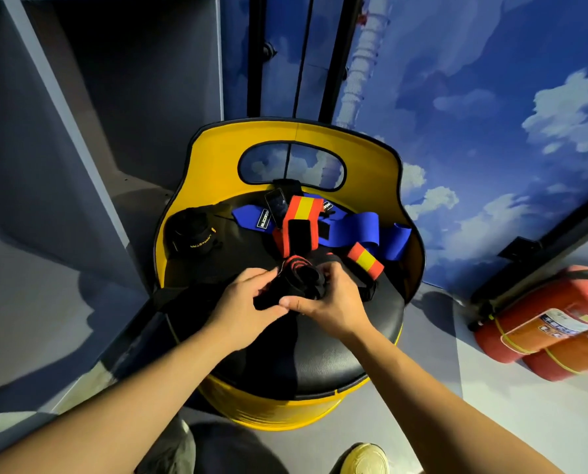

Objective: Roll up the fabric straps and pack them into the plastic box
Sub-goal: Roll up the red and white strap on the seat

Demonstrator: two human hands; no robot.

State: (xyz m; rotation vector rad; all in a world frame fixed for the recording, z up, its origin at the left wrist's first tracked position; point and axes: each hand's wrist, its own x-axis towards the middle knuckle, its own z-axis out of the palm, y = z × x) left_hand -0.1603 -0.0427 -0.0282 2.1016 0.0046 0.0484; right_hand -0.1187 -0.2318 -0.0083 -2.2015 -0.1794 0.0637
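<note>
A black strap with red stripes (297, 280) is half rolled above the black seat cushion (319, 357). My left hand (244, 302) pinches its loose lower end, and my right hand (326, 302) curls round the rolled part. Behind them lie a blue strap (354, 230), a red and yellow strap (302, 217) and a second red and yellow end (366, 260). At the seat's back left sits a rolled black strap with yellow lettering (193, 236). No plastic box is in view.
The seat is a yellow barrel-shaped chair (371, 159) with a cut-out back. A phone (277, 203) leans among the straps. Two red fire extinguishers (542, 330) lie on the floor at right. Grey shelving (80, 131) stands at left. My shoe (364, 460) is below.
</note>
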